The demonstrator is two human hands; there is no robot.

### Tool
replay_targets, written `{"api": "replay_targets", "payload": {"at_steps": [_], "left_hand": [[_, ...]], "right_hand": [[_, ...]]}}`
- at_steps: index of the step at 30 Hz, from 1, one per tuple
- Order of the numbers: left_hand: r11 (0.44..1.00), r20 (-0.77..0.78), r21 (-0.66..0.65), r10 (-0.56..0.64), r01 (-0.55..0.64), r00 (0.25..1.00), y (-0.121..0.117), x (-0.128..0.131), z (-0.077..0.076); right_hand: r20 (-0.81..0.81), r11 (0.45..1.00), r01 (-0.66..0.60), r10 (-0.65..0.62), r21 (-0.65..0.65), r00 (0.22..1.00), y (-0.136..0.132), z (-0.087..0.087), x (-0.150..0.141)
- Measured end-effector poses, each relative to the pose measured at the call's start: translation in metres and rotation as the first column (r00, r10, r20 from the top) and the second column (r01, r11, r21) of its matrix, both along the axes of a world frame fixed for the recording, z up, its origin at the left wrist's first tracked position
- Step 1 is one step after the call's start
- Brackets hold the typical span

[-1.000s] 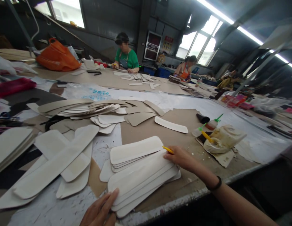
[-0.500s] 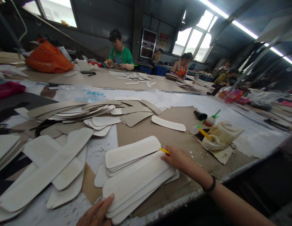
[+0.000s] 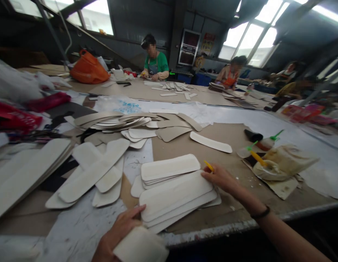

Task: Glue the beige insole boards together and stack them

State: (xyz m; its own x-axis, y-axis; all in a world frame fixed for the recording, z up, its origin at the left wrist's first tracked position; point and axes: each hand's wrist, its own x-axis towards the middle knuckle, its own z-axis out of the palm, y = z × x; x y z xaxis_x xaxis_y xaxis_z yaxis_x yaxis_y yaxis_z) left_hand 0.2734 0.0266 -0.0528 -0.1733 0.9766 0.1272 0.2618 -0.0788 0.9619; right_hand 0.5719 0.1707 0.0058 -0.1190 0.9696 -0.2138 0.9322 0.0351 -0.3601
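Note:
Two stacks of pale, round-cornered strips lie in front of me: a front stack and a rear stack. My left hand touches the front stack's left end with an extended index finger. A blurred pale strip is caught in its lower fingers, partly cut off by the frame's bottom edge. At the other end of that stack, my right hand pinches a small yellow pointed tool, and its fingertips rest against the top strip's right end. Most of the tool is hidden in the hand.
Loose strips cross each other at left, beside a longer stack. Curved pieces are heaped behind. At right stand a stained glue container and squeeze bottles. Co-workers sit across the table.
The view has swung left, so the scene sits further right. A pale strip now shows in my left hand. My right hand keeps the yellow tool, its tip now tilted up off the strips.

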Motion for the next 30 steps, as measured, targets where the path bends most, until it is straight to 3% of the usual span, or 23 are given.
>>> {"api": "replay_targets", "payload": {"at_steps": [2,3,4,5,6,7,9,11,16,19,21,23,27,30], "left_hand": [[0.980,0.169,-0.158,0.146,-0.120,0.975,0.001,0.001,0.010],[0.930,0.368,-0.320,0.297,-0.180,0.881,0.003,0.002,0.014],[0.850,0.484,-0.477,0.468,-0.225,0.739,0.005,0.002,0.018],[0.806,0.547,-0.560,0.532,-0.190,0.646,0.008,0.003,0.021],[0.798,0.598,-0.582,0.549,-0.154,0.584,0.010,0.005,0.023],[0.821,0.636,-0.559,0.514,-0.116,0.575,0.012,0.006,0.025],[0.889,0.687,-0.456,0.379,-0.038,0.619,0.014,0.009,0.027],[0.919,0.684,-0.394,0.296,-0.003,0.667,0.015,0.010,0.030],[0.895,0.592,-0.444,0.335,-0.051,0.733,0.014,0.009,0.037],[0.878,0.513,-0.464,0.375,-0.118,0.772,0.012,0.007,0.038],[0.873,0.522,-0.470,0.394,-0.130,0.756,0.010,0.007,0.037],[0.871,0.552,-0.477,0.400,-0.116,0.732,0.008,0.008,0.037],[0.879,0.557,-0.459,0.396,-0.127,0.730,0.004,0.013,0.040],[0.877,0.592,-0.453,0.429,-0.159,0.682,0.002,0.018,0.043]], "right_hand": [[-0.084,1.000,0.006,-0.007,-0.014,0.996,0.004,-0.002,0.003],[-0.142,1.000,0.011,-0.013,-0.018,0.990,0.006,-0.003,0.004],[-0.194,1.000,0.013,-0.017,-0.022,0.981,0.007,-0.002,0.005],[-0.240,1.000,0.015,-0.021,-0.026,0.971,0.007,-0.001,0.006],[-0.276,0.999,0.014,-0.022,-0.033,0.961,0.006,0.001,0.006],[-0.306,0.999,0.006,-0.020,-0.045,0.952,0.005,0.004,0.005],[-0.380,0.996,-0.009,-0.026,-0.091,0.925,0.000,0.011,0.004],[-0.464,0.989,-0.026,-0.046,-0.147,0.885,-0.006,0.019,0.001],[-0.577,0.971,-0.004,-0.139,-0.239,0.805,-0.022,0.033,-0.009],[-0.609,0.971,0.049,-0.187,-0.236,0.771,-0.033,0.033,-0.013],[-0.623,0.970,0.097,-0.219,-0.223,0.751,-0.040,0.029,-0.012],[-0.612,0.968,0.131,-0.239,-0.216,0.754,-0.048,0.023,-0.011],[-0.506,0.966,0.151,-0.240,-0.210,0.829,-0.065,0.016,-0.010],[-0.435,0.976,0.151,-0.207,-0.159,0.876,-0.077,0.014,-0.010]]}}
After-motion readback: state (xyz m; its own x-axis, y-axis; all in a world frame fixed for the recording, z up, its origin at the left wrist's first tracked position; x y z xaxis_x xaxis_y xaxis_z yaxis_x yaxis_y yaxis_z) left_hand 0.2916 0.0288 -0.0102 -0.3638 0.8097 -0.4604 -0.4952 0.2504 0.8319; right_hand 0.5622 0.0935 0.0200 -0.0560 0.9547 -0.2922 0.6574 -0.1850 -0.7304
